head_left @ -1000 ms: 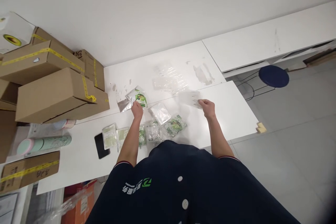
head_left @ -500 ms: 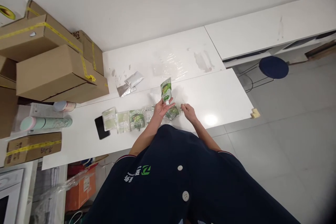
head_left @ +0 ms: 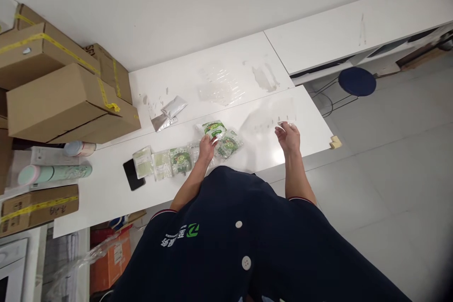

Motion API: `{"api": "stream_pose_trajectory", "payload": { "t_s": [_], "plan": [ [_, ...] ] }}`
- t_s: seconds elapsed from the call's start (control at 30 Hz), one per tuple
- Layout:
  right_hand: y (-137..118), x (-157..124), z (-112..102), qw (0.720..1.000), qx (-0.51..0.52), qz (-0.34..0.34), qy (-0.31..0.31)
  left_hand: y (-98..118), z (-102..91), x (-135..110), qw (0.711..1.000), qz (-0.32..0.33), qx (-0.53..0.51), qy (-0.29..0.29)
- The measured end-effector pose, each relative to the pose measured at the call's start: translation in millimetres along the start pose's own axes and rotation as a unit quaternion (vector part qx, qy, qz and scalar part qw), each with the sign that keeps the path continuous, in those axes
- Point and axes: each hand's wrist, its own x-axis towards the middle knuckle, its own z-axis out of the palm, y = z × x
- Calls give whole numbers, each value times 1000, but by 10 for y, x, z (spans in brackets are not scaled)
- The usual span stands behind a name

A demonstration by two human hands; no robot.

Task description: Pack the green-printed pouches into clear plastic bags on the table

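My left hand (head_left: 206,148) is closed on the near end of a green and white pouch (head_left: 214,128), held over the table. Off to the right, my right hand (head_left: 290,138) pinches clear plastic film (head_left: 267,114), which spreads thinly leftward and is hard to make out. Close beside the pouch lies a wrapped green packet (head_left: 228,144). Left of my left hand, more wrapped packets stand in a row, among them a green one (head_left: 180,159) and a pale one (head_left: 143,161).
A black phone (head_left: 133,175) touches the row's left end. Two silver sachets (head_left: 174,107) and a clear plastic sheet (head_left: 221,89) lie farther back. Cardboard boxes (head_left: 53,104) and a mint bottle (head_left: 63,172) stand left. Beyond the table's right end is a blue stool (head_left: 356,81).
My right hand has moved right, away from my left, with film now spread beside it. The pouch in my left hand has tipped lower and shifted left. The view has turned slightly.
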Motion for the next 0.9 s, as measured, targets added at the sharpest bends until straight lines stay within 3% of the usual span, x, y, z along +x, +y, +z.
{"api": "stream_pose_trajectory", "payload": {
  "t_s": [0.13,0.2,0.23,0.3,0.43,0.47,0.53,0.6,0.73,0.9],
  "plan": [
    [280,-93,-259,988,52,101,102,-23,-86,4,996,67,46,-38],
    [357,-134,-295,984,43,140,105,-53,-92,-15,992,78,71,-63],
    [341,-126,-265,986,42,128,98,-65,-77,-29,990,83,82,-76],
    [190,-37,-98,994,44,54,79,-72,-13,-63,986,92,96,-97],
    [-362,278,527,992,53,-13,-113,-29,173,-135,979,109,116,-129],
    [-484,334,687,989,64,-25,-134,-11,205,-151,977,117,120,-135],
    [-642,388,932,985,91,-52,-139,28,231,-178,972,135,124,-147],
    [-660,379,1028,983,122,-74,-113,67,209,-197,969,148,124,-156],
    [-318,260,770,981,180,-73,-29,123,123,-214,968,152,118,-158],
    [485,-125,216,989,115,43,88,153,140,-184,966,145,123,-176]
  ]
}}
